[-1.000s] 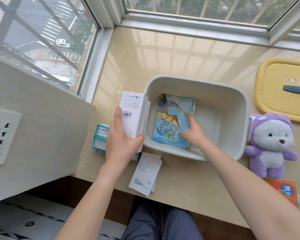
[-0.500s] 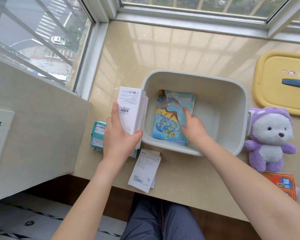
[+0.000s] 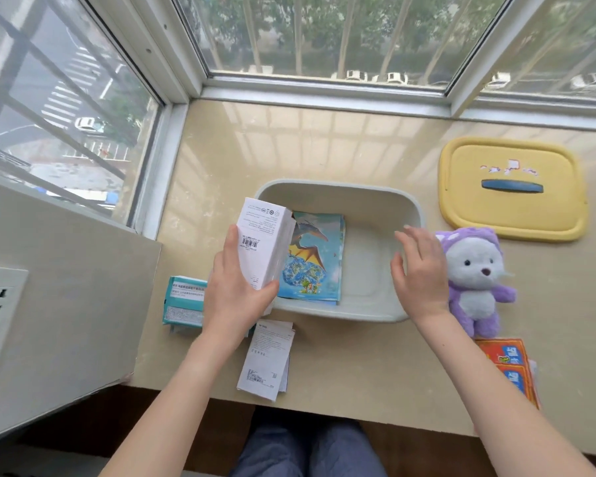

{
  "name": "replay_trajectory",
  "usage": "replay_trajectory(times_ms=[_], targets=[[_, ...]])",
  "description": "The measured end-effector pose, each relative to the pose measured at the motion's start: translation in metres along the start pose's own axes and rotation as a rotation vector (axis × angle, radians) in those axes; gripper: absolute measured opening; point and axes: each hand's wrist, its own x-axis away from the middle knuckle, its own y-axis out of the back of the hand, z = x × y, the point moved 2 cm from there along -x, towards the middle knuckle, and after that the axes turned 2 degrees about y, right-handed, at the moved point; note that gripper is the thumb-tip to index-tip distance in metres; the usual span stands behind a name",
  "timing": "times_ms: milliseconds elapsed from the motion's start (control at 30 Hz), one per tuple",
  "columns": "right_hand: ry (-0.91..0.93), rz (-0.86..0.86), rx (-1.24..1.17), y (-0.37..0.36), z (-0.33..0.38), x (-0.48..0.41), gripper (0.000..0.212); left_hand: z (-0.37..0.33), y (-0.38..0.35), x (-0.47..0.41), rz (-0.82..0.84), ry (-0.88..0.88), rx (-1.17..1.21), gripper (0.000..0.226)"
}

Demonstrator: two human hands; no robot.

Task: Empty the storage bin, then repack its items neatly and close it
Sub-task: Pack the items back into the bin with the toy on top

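Logging white box (image 3: 267,241), gripped by our left hand (image 3: 236,294) over left rim of storage bin (image 3: 341,189), long axis pointing away; picture book (image 3: 312,261) flat inside, beside it. Our right hand (image 3: 418,270) open, empty, over right half, nearest plush bear (image 3: 475,280).

the person's left hand (image 3: 236,297) and right hand (image 3: 418,273) are bare, as are the slim left forearm (image 3: 172,390) and right forearm (image 3: 489,383), uncovered all the way to the lower edge of view. the right hand's fingertips are blurred. below the near edge of the glossy beige windowsill counter (image 3: 358,373) show two knees in dark blue-grey fabric trousers (image 3: 310,449), softly creased.
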Motion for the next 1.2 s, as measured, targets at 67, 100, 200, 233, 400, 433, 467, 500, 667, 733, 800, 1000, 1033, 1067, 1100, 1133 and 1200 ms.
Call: replay_trajectory(times_ms=[67, 100, 200, 233, 400, 433, 467, 500, 667, 733, 800, 1000, 1033, 1067, 1100, 1133, 1200], targets=[[-0.076, 0.042, 0.032, 0.006, -0.014, 0.001, 0.044, -0.015, -0.005, -0.009, 0.030, -0.091, -0.030, 0.108], [-0.105, 0.076, 0.017, 0.005, -0.019, 0.000, 0.049, -0.022, -0.009, -0.017, 0.045, -0.143, -0.048, 0.108], [-0.182, 0.166, -0.079, -0.005, -0.028, -0.007, 0.063, -0.039, -0.030, -0.042, 0.120, -0.305, -0.131, 0.107], [-0.209, 0.177, -0.107, -0.009, -0.030, -0.009, 0.066, -0.041, -0.040, -0.050, 0.150, -0.351, -0.167, 0.106], [-0.256, 0.141, -0.181, -0.022, -0.040, -0.004, 0.068, -0.034, -0.094, -0.085, 0.272, -0.444, -0.316, 0.105], [-0.253, 0.126, -0.183, -0.024, -0.041, -0.003, 0.069, -0.031, -0.104, -0.090, 0.291, -0.460, -0.337, 0.106], [-0.249, 0.116, -0.183, -0.025, -0.042, -0.002, 0.070, -0.029, -0.114, -0.095, 0.308, -0.484, -0.364, 0.106], [-0.243, 0.110, -0.183, -0.027, -0.044, -0.001, 0.071, -0.027, -0.123, -0.100, 0.319, -0.508, -0.393, 0.107], [-0.246, 0.052, -0.191, -0.034, -0.045, 0.000, 0.070, -0.029, -0.163, -0.116, 0.320, -0.583, -0.432, 0.105], [-0.236, 0.038, -0.185, -0.035, -0.045, 0.000, 0.070, -0.031, -0.175, -0.119, 0.332, -0.643, -0.472, 0.105], [-0.236, 0.038, -0.183, -0.036, -0.046, 0.000, 0.070, -0.032, -0.181, -0.123, 0.356, -0.670, -0.486, 0.105], [-0.237, 0.032, -0.191, -0.035, -0.044, -0.001, 0.069, -0.032, -0.181, -0.129, 0.338, -0.765, -0.552, 0.104], [-0.239, 0.029, -0.189, -0.034, -0.044, -0.001, 0.069, -0.032, -0.179, -0.129, 0.325, -0.778, -0.569, 0.104], [-0.243, 0.025, -0.188, -0.034, -0.043, -0.001, 0.069, -0.031, -0.178, -0.130, 0.311, -0.784, -0.581, 0.105], [-0.247, 0.023, -0.188, -0.034, -0.043, -0.001, 0.068, -0.031, -0.176, -0.130, 0.296, -0.777, -0.589, 0.105], [-0.250, 0.021, -0.189, -0.033, -0.043, -0.001, 0.068, -0.030, -0.174, -0.130, 0.278, -0.764, -0.593, 0.106], [-0.252, 0.019, -0.189, -0.033, -0.042, -0.001, 0.068, -0.029, -0.170, -0.130, 0.254, -0.720, -0.586, 0.110]])
